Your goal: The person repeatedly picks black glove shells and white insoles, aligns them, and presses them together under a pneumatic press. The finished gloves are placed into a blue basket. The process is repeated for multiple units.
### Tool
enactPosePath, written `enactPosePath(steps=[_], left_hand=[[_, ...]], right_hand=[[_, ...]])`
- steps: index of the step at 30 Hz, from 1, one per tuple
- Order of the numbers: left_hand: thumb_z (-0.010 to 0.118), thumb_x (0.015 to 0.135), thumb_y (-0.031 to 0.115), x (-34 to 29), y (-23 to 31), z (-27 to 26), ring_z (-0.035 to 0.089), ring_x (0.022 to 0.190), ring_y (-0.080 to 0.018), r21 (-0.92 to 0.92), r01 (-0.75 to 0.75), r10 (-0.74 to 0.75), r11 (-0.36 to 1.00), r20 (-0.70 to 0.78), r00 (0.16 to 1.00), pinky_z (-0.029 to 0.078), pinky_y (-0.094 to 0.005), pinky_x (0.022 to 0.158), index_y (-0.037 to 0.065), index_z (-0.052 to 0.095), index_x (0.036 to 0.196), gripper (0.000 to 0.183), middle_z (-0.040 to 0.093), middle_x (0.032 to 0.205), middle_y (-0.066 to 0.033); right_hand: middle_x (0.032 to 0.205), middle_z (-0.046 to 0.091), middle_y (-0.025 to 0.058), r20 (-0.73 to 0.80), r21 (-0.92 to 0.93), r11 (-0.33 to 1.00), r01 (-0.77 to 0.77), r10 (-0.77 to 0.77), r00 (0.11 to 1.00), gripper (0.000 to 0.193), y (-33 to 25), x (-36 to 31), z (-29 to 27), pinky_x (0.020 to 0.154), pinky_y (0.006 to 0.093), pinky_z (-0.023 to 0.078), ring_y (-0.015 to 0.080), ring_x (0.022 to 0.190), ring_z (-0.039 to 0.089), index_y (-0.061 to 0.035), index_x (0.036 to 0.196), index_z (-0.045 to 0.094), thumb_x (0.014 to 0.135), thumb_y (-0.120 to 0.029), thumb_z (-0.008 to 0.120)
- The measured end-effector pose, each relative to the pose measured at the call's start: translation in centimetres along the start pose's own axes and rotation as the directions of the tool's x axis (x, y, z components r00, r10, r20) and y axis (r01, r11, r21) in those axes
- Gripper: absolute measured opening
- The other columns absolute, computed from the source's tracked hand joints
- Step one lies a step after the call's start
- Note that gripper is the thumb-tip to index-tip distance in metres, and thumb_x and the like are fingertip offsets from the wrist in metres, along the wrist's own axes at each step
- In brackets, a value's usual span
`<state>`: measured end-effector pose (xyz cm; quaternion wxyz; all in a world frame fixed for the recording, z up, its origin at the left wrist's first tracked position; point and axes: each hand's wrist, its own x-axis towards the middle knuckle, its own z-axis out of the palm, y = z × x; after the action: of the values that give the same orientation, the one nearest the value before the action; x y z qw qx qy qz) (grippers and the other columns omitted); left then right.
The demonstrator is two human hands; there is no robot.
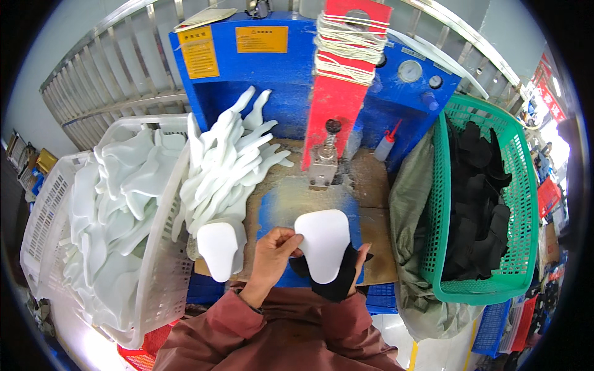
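Note:
A white, tongue-shaped pad [324, 244], wide at the top and narrowing downward, is up in front of me over the blue work plate. Its left edge is pinched between the thumb and fingers of my left hand [272, 256]. My right hand [360, 267] grips a soft black piece [334, 289] that lies behind and below the pad; most of its fingers are hidden. Left of my left hand stands a stack of similar white pads [216, 250]. Beyond the pad, a metal fitting [323, 164] sits at the lower end of a red arm [339, 93] wound with pale cord.
A blue machine [272, 77] with gauges rises behind the work plate [269, 210]. Loose white pieces [226, 167] are heaped on the board. A white crate [162, 272] of white pieces stands left; a green basket [526, 204] of black pieces stands right. A bottle [384, 147] sits at the back.

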<state>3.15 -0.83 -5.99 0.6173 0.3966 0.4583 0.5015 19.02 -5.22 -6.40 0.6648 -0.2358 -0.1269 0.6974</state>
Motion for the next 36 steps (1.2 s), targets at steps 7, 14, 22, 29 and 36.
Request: enactPosePath(steps=[7,14,22,29,36], left_hand=[[0.076,0.095,0.007,-0.1,-1.0,0.0,0.066,0.078,-0.0094,-0.091,-0.001,0.002,0.996,0.004,1.0,0.055,-0.0244,0.071,0.001,0.069,0.101,0.011,0.071,0.089,-0.0032],[0.076,0.094,0.002,0.3,-2.5,0.2,0.058,0.08,-0.0045,-0.191,-0.149,0.154,0.97,0.01,0.988,0.048,-0.0219,0.07,0.006,0.062,0.097,0.015,0.063,0.087,0.0034],[0.073,0.096,0.008,-0.4,0.8,-0.5,0.066,0.094,-0.0164,0.307,-0.082,0.108,0.948,-0.067,0.992,0.055,-0.031,0.087,0.004,0.062,0.123,0.029,0.068,0.104,-0.0066],[0.071,0.092,0.012,-0.6,5.4,3.4,0.05,0.138,-0.0404,0.74,-0.663,0.706,0.11,0.412,0.577,0.038,-0.0548,0.114,0.004,0.062,0.138,0.047,0.059,0.143,-0.0189],[0.074,0.09,0.028,-3.0,1.1,6.9,0.033,0.148,-0.0487,0.721,-0.671,0.675,0.173,0.409,0.614,0.023,-0.0682,0.118,0.015,0.052,0.152,0.067,0.037,0.162,-0.0194]], right_hand=[[0.136,0.065,0.015,-0.09,0.201,0.98,0.002,0.016,0.996,0.094,0.1,0.1,-0.3,0.1,0.0451,0.055,0.0329,0.117,0.067,-0.0045,0.149,0.049,0.095,-0.081,0.04],[0.147,0.056,0.0174,0.09,0.173,0.983,0.066,-0.083,0.992,0.093,0.8,1.2,-2.8,0.112,0.0471,0.044,0.035,0.13,0.057,-0.0036,0.152,0.046,0.097,-0.078,0.04],[0.161,0.04,0.0173,0.219,0.404,0.915,0.013,-0.11,0.969,0.099,1.7,1.0,-2.8,0.12,0.0526,0.034,0.0378,0.143,0.044,-0.0077,0.162,0.029,0.096,-0.081,0.038],[0.163,0.039,0.0124,0.084,-0.061,0.996,-0.07,0.075,0.994,0.104,1.0,-2.1,-0.1,0.12,0.0451,0.037,0.0298,0.146,0.045,-0.008,0.164,0.026,0.094,-0.085,0.029],[0.162,0.038,0.0116,-0.039,-0.18,0.984,-0.016,0.01,0.999,0.096,1.3,-3.3,-1.4,0.12,0.0423,0.036,0.0268,0.147,0.041,-0.0091,0.163,0.027,0.098,-0.08,0.031]])
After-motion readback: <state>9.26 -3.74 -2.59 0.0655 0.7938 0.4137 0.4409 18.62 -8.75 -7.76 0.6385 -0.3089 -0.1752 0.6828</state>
